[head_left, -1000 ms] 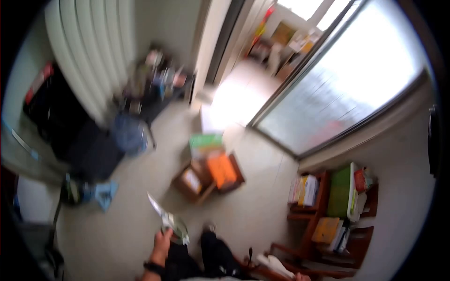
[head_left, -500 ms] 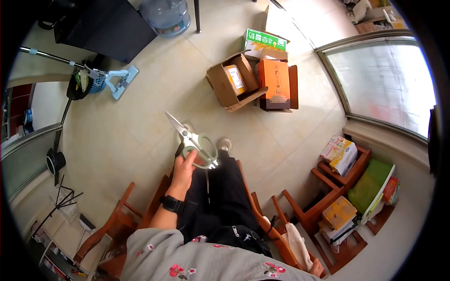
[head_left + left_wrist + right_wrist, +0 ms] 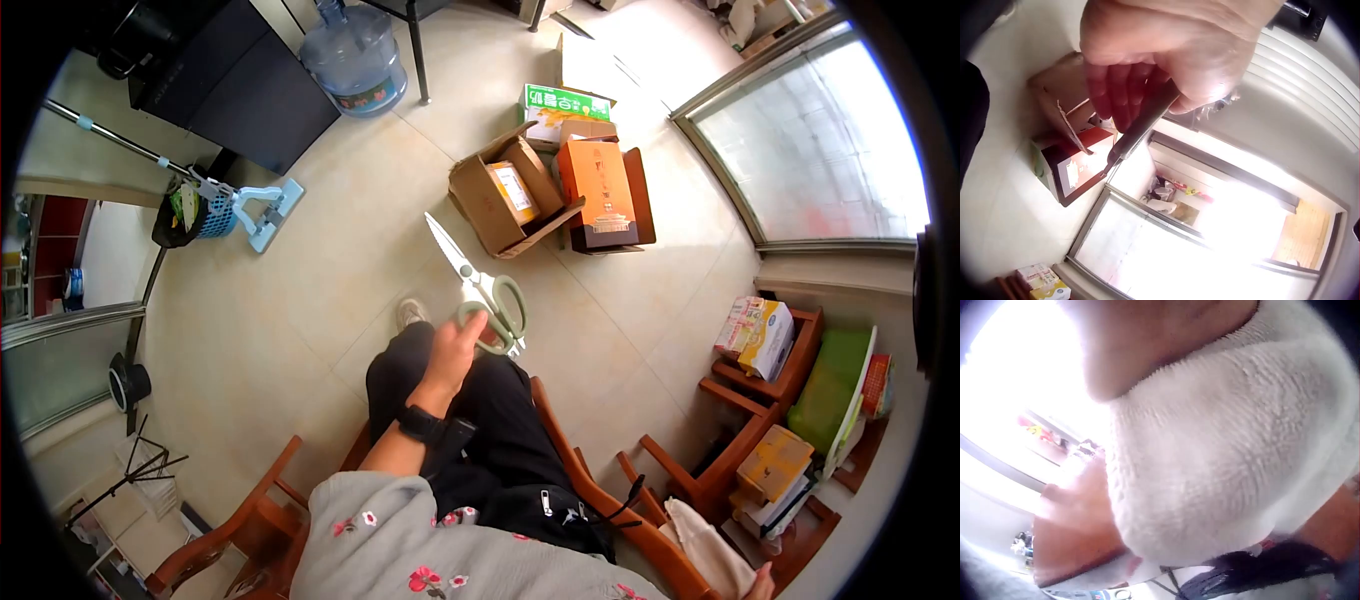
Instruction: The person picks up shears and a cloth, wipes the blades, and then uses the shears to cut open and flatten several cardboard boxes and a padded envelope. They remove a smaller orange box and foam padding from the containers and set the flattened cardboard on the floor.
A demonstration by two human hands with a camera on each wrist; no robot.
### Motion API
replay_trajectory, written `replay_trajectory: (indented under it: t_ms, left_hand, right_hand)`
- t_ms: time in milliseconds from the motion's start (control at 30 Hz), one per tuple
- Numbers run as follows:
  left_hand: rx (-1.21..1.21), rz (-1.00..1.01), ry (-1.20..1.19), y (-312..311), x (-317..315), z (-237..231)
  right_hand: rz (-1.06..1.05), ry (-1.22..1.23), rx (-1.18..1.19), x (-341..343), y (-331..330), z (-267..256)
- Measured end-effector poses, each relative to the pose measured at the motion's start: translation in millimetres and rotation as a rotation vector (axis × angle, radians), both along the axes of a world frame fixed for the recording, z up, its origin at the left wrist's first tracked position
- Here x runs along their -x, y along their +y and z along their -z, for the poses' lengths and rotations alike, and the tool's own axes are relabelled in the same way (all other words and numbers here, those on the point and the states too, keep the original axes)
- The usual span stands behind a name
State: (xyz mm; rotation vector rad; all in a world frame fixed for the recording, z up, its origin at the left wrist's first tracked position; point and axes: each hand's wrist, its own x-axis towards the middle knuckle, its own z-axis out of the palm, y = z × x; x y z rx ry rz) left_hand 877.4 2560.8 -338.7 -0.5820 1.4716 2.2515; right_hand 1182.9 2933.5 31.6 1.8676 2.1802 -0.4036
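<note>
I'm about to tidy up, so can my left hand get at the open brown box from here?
Probably not without leaning forward: the open brown box lies on the floor beyond the shoe. The way looks free, but your left hand holds scissors.

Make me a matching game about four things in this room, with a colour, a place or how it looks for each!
1. scissors
2. water jug
3. orange box
4. mop head

A. next to the open brown box
B. light blue, near the basket
C. held in the left hand
D. see-through and upright

Pairs: 1-C, 2-D, 3-A, 4-B
</note>
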Motion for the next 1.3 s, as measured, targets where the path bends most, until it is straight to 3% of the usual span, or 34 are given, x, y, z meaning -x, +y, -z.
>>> replay_trajectory:
  t_ms: [33, 133, 233, 267, 367, 433, 500, 567, 633, 700, 800, 833, 900, 967, 1000, 1100, 1200, 1233, 1300]
  left_hand:
    - [-0.021, 0.001, 0.006, 3, -2, -5]
    - [-0.121, 0.009, 0.025, 8, -13, -25]
    - [-0.315, -0.037, 0.036, 17, -31, -58]
    - [-0.356, 0.000, 0.046, 19, -38, -68]
    - [-0.609, 0.092, 0.085, 35, -52, -120]
    - [-0.748, 0.171, 0.114, 49, -63, -163]
    - [-0.895, 0.257, 0.169, 66, -80, -204]
    - [-1.047, 0.291, 0.160, 89, -104, -242]
    - [-1.244, 0.355, 0.164, 111, -131, -286]
    - [-1.537, 0.460, 0.211, 135, -152, -319]
    - [-1.796, 0.437, 0.321, 176, -173, -352]
    - [-1.824, 0.415, 0.302, 183, -177, -353]
    - [-1.760, 0.355, 0.349, 186, -185, -356]
    - [-1.800, 0.398, 0.318, 199, -192, -356]
    - [-1.819, 0.417, 0.294, 204, -195, -355]
    - [-1.759, 0.435, 0.266, 204, -199, -371]
    - [-1.591, 0.413, 0.389, 202, -195, -375]
    - [-1.554, 0.405, 0.434, 201, -190, -377]
    - [-1.378, 0.199, 0.607, 205, -178, -376]
  right_hand:
    - [0.006, 0.037, -0.041, -6, 3, 1]
    - [0.075, 0.105, -0.006, 61, -63, -17]
    - [-0.192, 0.707, 0.147, -8, 5, 12]
    - [-0.225, 0.750, 0.231, -27, 11, 22]
    - [-0.310, 0.859, 0.409, -2, -6, 6]
    - [-0.176, 1.001, 0.577, 11, -13, -10]
    - [-0.409, 1.076, 0.764, 35, -30, -45]
    - [-0.460, 1.254, 0.966, 37, -16, -53]
    - [-0.511, 1.435, 1.001, 41, -33, -63]
    - [-0.584, 1.551, 1.371, 52, -46, -58]
    - [-0.711, 1.614, 1.242, 68, -74, -29]
    - [-0.660, 1.681, 1.099, 69, -88, -29]
    - [-0.629, 1.668, 1.152, 70, -88, -20]
    - [-1.054, 1.396, 0.573, 60, -68, -9]
    - [-1.135, 1.336, 0.444, 56, -63, -8]
    - [-0.868, 1.535, 0.858, 53, -75, -17]
    - [-0.583, 1.730, 1.273, 63, -97, -22]
    - [-0.519, 1.750, 1.325, 65, -103, -21]
    - [-0.459, 1.731, 1.305, 63, -112, -13]
